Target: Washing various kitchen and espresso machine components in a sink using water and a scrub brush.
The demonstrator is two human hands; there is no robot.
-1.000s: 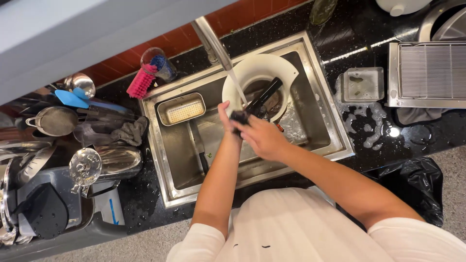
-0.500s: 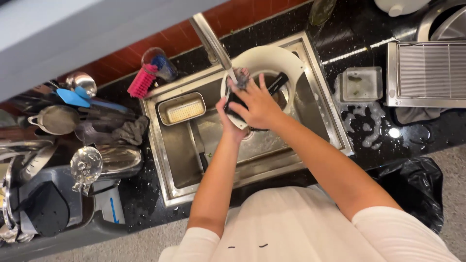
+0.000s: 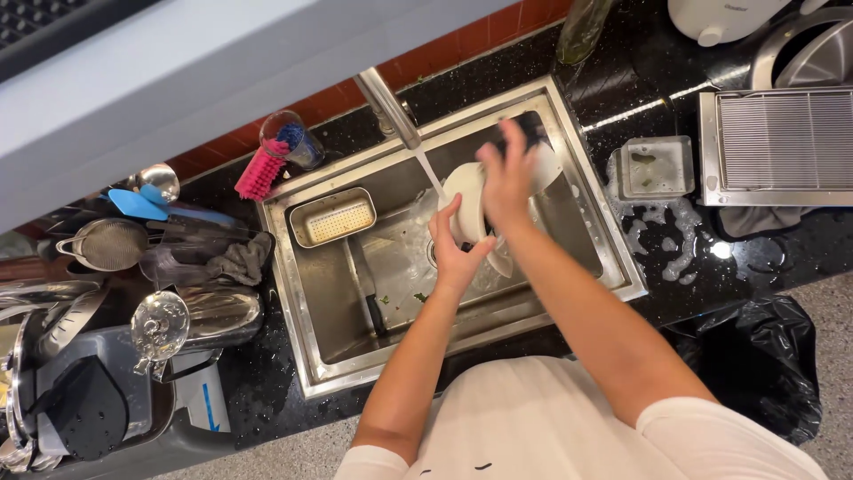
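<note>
White bowl point(image 3: 468, 197), now tipped on edge at the centre of the frame, sits in the steel sink point(image 3: 306, 293) under the tap point(image 3: 388, 104). The left hand point(image 3: 455, 251) grips its lower rim; the right hand point(image 3: 506, 178), fingers spread, has moved onto its upper side. Rinsing looks under way. A pink brush point(image 3: 259, 173) lies on the bench point(image 3: 613, 98) beyond.

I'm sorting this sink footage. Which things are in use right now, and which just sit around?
In use: left hand, right hand, white dish, tap, sink.
Lying about: pink brush, strainer, clear container, grey cloth.
</note>
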